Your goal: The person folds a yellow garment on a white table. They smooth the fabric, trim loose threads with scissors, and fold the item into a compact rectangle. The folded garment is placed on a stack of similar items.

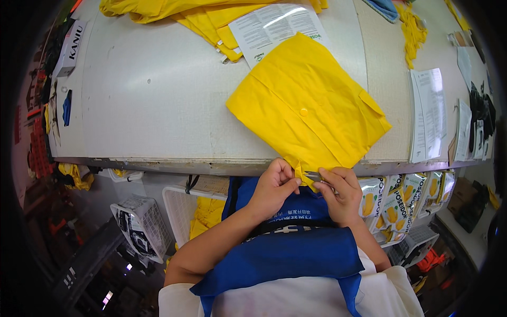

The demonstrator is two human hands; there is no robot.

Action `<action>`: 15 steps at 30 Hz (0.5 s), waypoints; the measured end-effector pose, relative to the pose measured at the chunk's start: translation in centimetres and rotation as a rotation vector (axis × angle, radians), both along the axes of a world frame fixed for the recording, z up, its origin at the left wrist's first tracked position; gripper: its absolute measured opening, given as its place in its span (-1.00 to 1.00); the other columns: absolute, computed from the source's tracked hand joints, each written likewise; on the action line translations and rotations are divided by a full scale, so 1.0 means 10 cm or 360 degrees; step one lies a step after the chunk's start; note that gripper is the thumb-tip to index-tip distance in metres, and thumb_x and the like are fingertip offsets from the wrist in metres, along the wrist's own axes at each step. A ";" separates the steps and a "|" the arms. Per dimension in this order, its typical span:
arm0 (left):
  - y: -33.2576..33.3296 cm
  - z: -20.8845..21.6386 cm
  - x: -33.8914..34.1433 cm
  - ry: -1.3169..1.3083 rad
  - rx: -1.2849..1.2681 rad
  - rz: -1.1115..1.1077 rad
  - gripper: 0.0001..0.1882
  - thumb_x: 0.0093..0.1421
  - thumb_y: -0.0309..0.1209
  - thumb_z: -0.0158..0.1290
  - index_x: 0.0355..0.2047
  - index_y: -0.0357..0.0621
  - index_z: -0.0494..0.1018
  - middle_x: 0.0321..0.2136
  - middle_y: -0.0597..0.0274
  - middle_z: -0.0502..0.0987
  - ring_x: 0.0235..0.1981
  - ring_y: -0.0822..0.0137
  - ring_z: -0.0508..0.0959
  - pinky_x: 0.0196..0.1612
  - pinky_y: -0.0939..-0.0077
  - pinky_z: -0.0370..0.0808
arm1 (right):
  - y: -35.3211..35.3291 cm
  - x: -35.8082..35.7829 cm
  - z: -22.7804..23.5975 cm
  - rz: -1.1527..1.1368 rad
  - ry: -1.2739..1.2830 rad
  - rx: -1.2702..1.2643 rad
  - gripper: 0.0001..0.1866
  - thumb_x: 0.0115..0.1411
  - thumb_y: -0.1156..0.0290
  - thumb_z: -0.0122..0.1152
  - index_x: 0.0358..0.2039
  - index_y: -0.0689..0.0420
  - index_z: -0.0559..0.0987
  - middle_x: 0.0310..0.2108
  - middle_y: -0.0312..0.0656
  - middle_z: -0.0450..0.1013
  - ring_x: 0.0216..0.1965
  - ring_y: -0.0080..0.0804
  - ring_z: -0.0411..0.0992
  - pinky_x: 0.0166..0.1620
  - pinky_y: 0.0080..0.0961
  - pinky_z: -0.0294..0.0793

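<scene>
A folded yellow garment point(322, 100) with a round yellow snap button lies on the table, its lowest corner hanging over the front edge. My left hand point(272, 187) is closed, pinching that corner between thumb and fingers. In my right hand point(342, 193) is a small pair of metal thread snips point(315, 176), gripped with the fingers wrapped round it. The snips' blades point left, at the pinched corner, close to my left fingertips. Whether the blades touch the cloth I cannot tell.
Under the garment's far side is a printed sheet point(269, 26). More yellow garments point(211, 21) lie at the back. Clear plastic sleeves point(428, 113) rest at the right. A white box point(70, 48) stands far left. Below the table edge are white baskets point(140, 227) and packaged yellow goods point(396, 203).
</scene>
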State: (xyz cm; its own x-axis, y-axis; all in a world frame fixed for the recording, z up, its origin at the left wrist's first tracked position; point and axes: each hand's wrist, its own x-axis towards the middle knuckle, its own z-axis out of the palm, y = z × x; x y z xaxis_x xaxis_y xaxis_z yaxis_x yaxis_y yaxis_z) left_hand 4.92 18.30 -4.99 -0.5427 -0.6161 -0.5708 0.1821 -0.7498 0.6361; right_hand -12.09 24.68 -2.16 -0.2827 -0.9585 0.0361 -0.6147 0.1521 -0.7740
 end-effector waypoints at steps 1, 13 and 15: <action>0.00 0.00 0.00 0.0006 0.0001 0.0003 -0.77 0.16 -0.68 0.01 -0.35 -0.12 0.19 -0.45 0.28 0.39 -0.45 0.45 0.46 -0.31 0.61 0.45 | -0.01 0.01 0.01 0.0005 0.0014 -0.0025 -0.66 -0.19 0.49 0.45 -0.31 0.15 0.64 -0.40 -0.17 0.46 -0.38 -0.25 0.46 -0.33 -0.43 0.44; -0.04 0.05 0.02 -0.0208 -0.0049 -0.0128 -0.81 0.17 -0.64 0.02 -0.33 -0.16 0.22 -0.46 0.24 0.46 -0.49 0.47 0.48 -0.36 0.64 0.44 | -0.08 -0.16 0.07 -0.0269 -0.0187 0.0116 -0.77 -0.01 0.57 0.30 -0.27 0.17 0.61 -0.35 -0.22 0.44 -0.36 -0.49 0.39 -0.32 -0.64 0.37; -0.03 0.12 0.03 -0.0340 -0.0182 -0.0220 -0.83 0.18 -0.63 0.02 -0.28 -0.21 0.26 -0.44 0.24 0.47 -0.50 0.49 0.47 -0.38 0.65 0.44 | -0.26 -0.59 -0.06 -0.0519 0.0021 -0.0029 -0.77 0.07 0.51 0.26 -0.20 0.15 0.59 -0.33 -0.24 0.43 -0.35 -0.50 0.37 -0.30 -0.61 0.37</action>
